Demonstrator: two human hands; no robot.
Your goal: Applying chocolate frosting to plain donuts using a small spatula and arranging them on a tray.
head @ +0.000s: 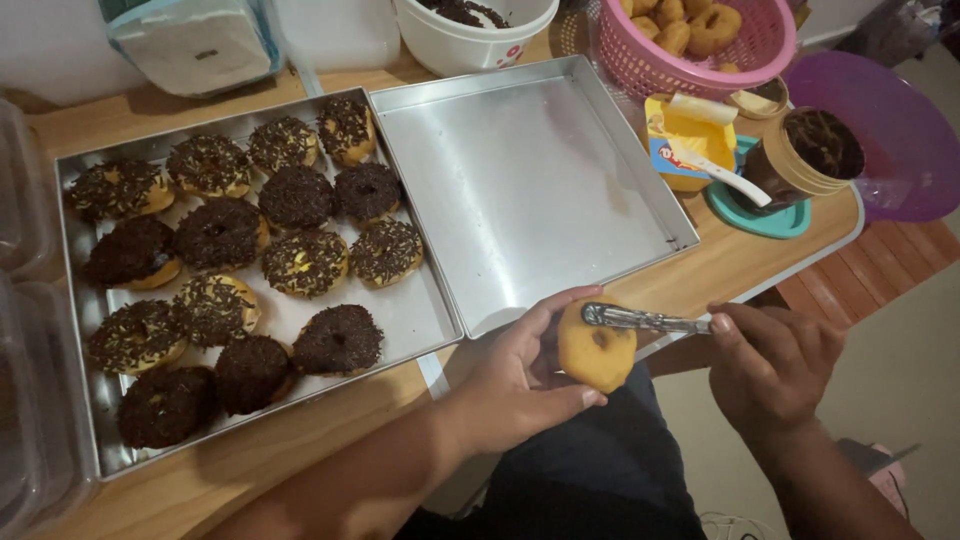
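Note:
My left hand (pixel 515 375) grips a plain golden doughnut (pixel 596 350) just off the table's front edge. My right hand (pixel 770 365) holds a metal knife (pixel 640 319) by its handle, the blade lying flat across the top of the doughnut. To the left, a metal tray (pixel 420 320) holds several doughnuts (pixel 300 262) topped with chocolate and sprinkles. An empty metal tray (pixel 520 180) lies just beyond my hands.
A pink basket (pixel 700 45) of plain doughnuts stands at the back right. Near it are a yellow spread tub (pixel 690 135) with a white spoon, a jar of chocolate spread (pixel 810 155) on a teal lid, a purple bowl (pixel 900 130), and a white sprinkle bowl (pixel 470 30).

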